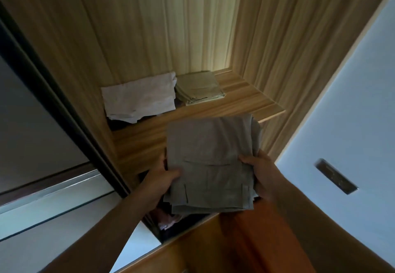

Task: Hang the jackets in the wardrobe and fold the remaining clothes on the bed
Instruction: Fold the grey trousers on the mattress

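A folded grey garment with a pocket flap is held up in front of a wooden wardrobe shelf. My left hand grips its left edge, thumb on top. My right hand grips its right edge the same way. The garment's far end hangs over the front of the shelf. On that shelf lie a folded pale lilac garment at the left and a folded beige garment beside it at the back.
Wooden wardrobe walls enclose the shelf. A dark sliding door frame runs along the left. A white door panel with a recessed handle stands at the right. Below the garment, a lower compartment holds dark and pink clothes.
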